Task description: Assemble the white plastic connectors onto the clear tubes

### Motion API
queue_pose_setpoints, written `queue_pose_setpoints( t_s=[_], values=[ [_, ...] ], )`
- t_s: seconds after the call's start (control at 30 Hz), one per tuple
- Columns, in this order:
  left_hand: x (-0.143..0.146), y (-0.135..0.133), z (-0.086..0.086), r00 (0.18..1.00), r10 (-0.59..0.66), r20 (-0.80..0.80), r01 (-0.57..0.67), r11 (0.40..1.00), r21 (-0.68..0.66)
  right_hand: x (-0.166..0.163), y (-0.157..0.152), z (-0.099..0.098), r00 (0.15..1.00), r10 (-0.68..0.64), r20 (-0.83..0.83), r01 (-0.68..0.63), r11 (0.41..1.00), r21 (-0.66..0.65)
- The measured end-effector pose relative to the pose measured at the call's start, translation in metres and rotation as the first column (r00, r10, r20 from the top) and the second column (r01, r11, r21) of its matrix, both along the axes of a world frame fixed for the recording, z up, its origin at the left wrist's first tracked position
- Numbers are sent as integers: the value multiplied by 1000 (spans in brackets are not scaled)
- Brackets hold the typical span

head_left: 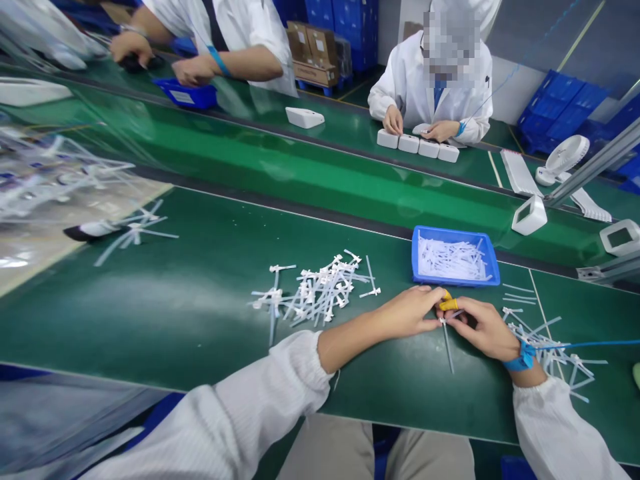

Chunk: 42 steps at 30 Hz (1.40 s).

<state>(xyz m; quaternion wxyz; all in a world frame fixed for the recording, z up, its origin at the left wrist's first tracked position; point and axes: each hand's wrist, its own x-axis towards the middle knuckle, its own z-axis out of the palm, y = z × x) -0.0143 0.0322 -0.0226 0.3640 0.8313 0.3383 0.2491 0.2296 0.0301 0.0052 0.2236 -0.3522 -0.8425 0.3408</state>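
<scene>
My left hand [410, 312] and my right hand [483, 328] meet over the green table, fingertips pinched together on a thin white plastic strip [447, 347] that hangs down toward me. Yellow finger cots cover fingertips where the hands meet. A blue wrist strap [523, 357] circles my right wrist. A pile of white plastic pieces [317, 290] lies left of my left hand. Another loose pile [555, 347] lies beside my right wrist. A blue tray [417, 257] holding white strips sits just beyond my hands.
A green conveyor belt [300, 167] runs across behind the table. Two people in white coats work on its far side, one handling small white boxes [417, 145]. White housings [529, 215], a small fan [563, 158] and blue crates [560, 107] stand at right.
</scene>
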Motion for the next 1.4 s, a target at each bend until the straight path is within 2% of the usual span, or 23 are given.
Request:
queue_pose_setpoints(
  t_s=[0.43,0.67,1.0,1.4],
  values=[
    [0,0,1,1000,21,-13,-21,999,30,2,0,-2,1000,0,12,0,1000,9],
    [1,0,0,999,19,31,-18,999,-46,1,-1,-2,999,-13,48,13,1000,1],
    [1,1,1,998,2,59,2,997,-80,3,-5,-5,997,-73,24,75,995,-73],
    [3,3,3,998,12,58,-5,993,-117,-3,-8,8,983,-3,181,-3,1000,30]
  ],
)
